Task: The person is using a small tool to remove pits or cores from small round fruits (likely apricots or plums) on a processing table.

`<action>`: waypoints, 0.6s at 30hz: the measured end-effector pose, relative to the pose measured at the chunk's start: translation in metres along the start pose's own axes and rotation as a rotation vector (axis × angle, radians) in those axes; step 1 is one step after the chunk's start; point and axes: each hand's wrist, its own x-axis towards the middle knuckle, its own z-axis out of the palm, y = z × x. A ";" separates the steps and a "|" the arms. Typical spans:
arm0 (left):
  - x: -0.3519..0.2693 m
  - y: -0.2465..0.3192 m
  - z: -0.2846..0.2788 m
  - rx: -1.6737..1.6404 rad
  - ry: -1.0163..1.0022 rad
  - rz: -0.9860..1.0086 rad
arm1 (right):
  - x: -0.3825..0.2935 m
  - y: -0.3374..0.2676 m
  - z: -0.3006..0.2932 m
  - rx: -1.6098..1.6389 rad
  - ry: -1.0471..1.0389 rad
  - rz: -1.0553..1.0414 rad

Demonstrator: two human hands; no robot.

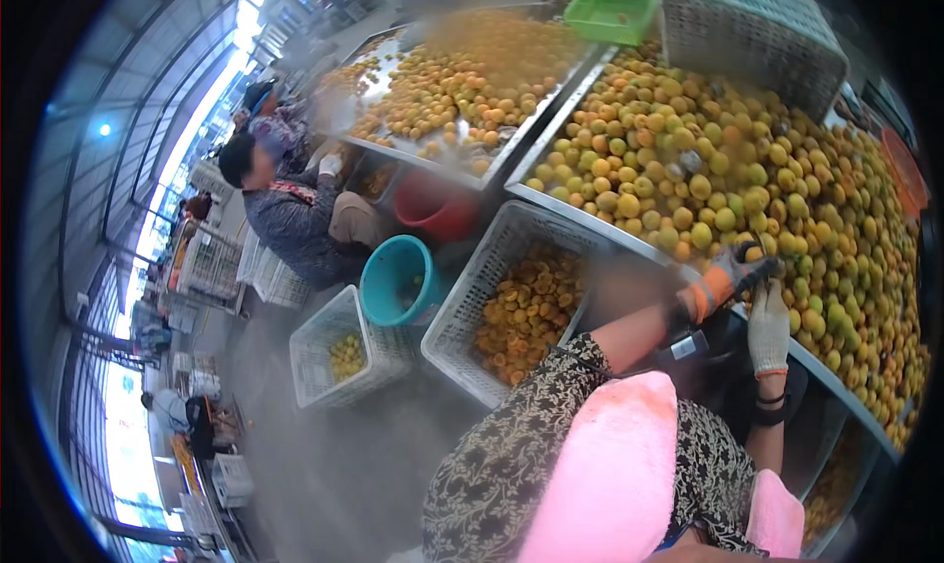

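Note:
My left hand (731,274), in a grey and orange work glove, reaches over the metal rim (667,257) of a sorting table. Its fingers close around a yellow-orange apricot (754,253). My right hand (768,331), in an off-white knit glove, is just below, with its fingertips meeting the left hand's. Whether the right fingers grip anything is hidden. A deep heap of whole yellow, green and orange apricots (833,231) surrounds both hands. Left of my knees, a white plastic crate (472,268) holds halved apricots (527,312).
A teal bucket (398,279), a red bucket (435,205) and a white crate with some fruit (313,371) stand to the left. Two people (295,209) sit at a second fruit-covered table (472,168). A large crate (752,43) and a green basket (612,13) stand at the far side.

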 end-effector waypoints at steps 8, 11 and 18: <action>-0.004 -0.010 -0.026 0.131 0.141 -0.044 | 0.019 -0.004 0.023 0.214 -0.116 0.149; 0.008 -0.030 -0.030 0.179 0.197 -0.026 | 0.027 -0.003 0.027 0.361 -0.101 0.123; 0.044 -0.092 -0.025 -0.089 0.159 0.167 | 0.044 0.003 0.038 0.526 -0.149 0.188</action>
